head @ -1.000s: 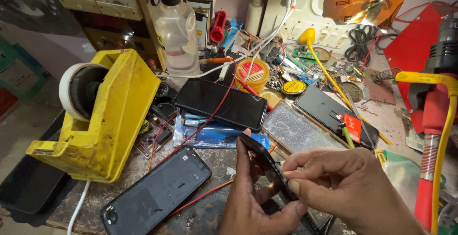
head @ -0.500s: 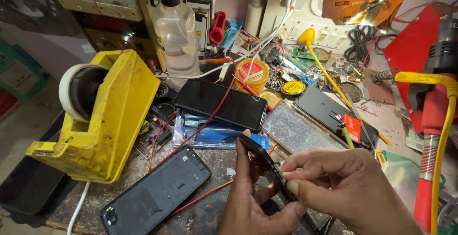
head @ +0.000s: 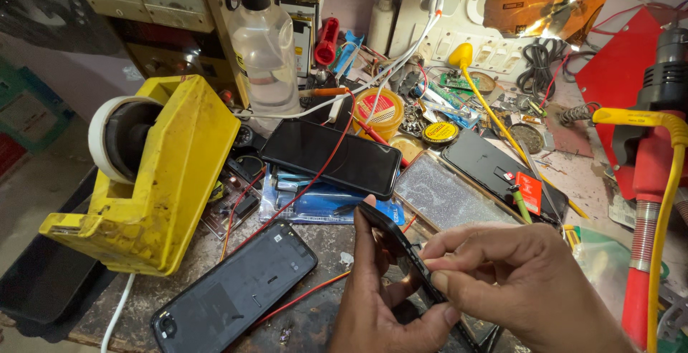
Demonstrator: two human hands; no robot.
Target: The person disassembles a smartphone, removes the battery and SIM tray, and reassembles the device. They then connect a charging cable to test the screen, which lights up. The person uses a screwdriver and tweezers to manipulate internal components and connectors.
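Both hands are gripping a thin black phone frame (head: 401, 253) at six o'clock: the left hand (head: 383, 310) is cradling it, and the right hand (head: 516, 281) fingers are pinching its edge. Twisting could crack it. The dusty table (head: 315, 317) is lying crowded with a yellow tape dispenser (head: 158, 174) at nine o'clock.

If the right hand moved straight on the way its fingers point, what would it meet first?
The right hand points left; the thin black phone part it pinches lies first, then the left hand. Depth is unclear.
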